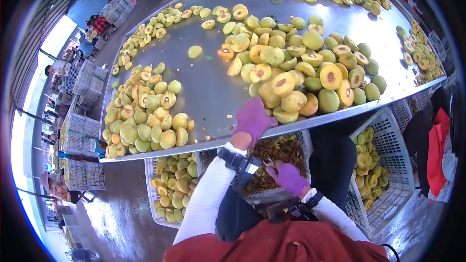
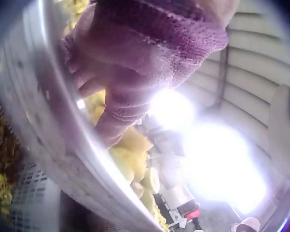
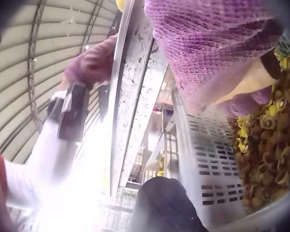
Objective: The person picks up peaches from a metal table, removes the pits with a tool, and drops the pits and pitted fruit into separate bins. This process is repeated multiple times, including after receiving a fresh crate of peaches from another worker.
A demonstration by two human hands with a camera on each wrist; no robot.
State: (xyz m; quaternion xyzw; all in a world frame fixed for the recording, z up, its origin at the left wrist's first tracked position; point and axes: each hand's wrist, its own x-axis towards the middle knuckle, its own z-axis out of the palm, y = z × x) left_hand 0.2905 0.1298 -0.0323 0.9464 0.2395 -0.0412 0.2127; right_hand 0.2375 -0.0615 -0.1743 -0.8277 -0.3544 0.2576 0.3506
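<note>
My left hand point(image 1: 254, 119), in a purple knitted glove, reaches over the metal table's near edge, beside a heap of yellow-green peach halves point(image 1: 291, 75). In the left wrist view its fingers point(image 2: 117, 118) point down among the fruit, and yellow flesh shows between them; I cannot tell whether they grip a piece. My right hand point(image 1: 290, 177), gloved alike, is below the table edge, over a basket of brown pits and scraps point(image 1: 277, 153). It grips a small tool with a pale handle point(image 3: 251, 79), its working end mostly hidden.
The metal table point(image 1: 206, 85) carries another heap of peach halves point(image 1: 145, 111) at left and more at the far side. A white crate of halves point(image 1: 174, 184) stands below on the left, another crate point(image 1: 386, 140) on the right. Stacked crates point(image 1: 80, 133) and people are beyond.
</note>
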